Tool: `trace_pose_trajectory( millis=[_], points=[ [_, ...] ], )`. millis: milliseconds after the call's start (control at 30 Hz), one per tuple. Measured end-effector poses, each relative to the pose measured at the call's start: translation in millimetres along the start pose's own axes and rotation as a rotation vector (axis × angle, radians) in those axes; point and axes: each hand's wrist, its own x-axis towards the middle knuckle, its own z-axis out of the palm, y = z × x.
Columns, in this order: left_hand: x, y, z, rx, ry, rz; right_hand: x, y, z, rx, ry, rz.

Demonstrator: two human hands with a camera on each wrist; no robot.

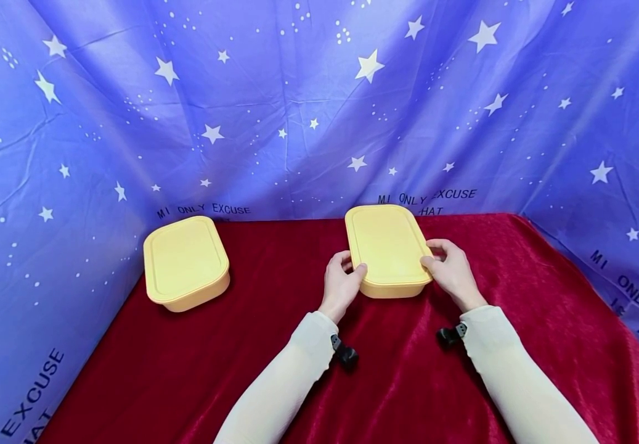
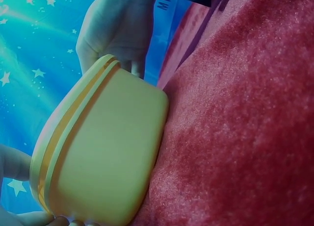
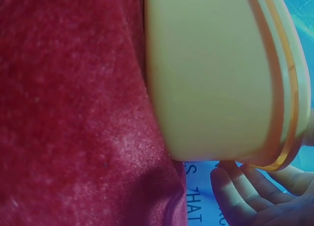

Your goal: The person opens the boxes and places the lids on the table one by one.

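the yellow lidded box [image 1: 389,249] sits a little right of the middle of the head view, on the red velvet cloth [image 1: 275,345], its far end close to the blue starry backdrop [image 1: 297,105], and both hands are on its near end. going from the left edge of that frame: a second yellow box [image 1: 186,262], lid on, rests at left centre on the same cloth, well apart from the first and untouched. next comes the left sleeve [image 1: 280,382], cream coloured, rising from the bottom centre, with a small black wrist camera [image 1: 345,354] at its cuff. the left hand [image 1: 341,282] holds the box's near left corner, thumb curled over the lid's edge and the fingers bent down along the side wall. across the box, the right hand [image 1: 452,271] grips the near right corner the same way, thumb on the lid rim and fingers curled against the side, with another black camera [image 1: 448,335] at the cuff of the right sleeve [image 1: 519,382]. in the left wrist view the box [image 2: 105,152] fills the lower left, its base on the cloth, the lid's double rim visible, and the opposite hand [image 2: 120,32] clasps the far side at the upper left. in the right wrist view the box [image 3: 216,79] fills the upper right, and the fingers [image 3: 235,191] of the other hand show at the lower right under the lid's rim.
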Motion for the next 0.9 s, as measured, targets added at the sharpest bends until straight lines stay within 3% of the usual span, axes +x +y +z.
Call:
trace_pose_trajectory(
  millis=[900],
  points=[
    [0.9,-4.5,1.4,-0.048,-0.004,-0.033,0.1,0.8,-0.4,0.005,-0.027,0.021]
  ],
)
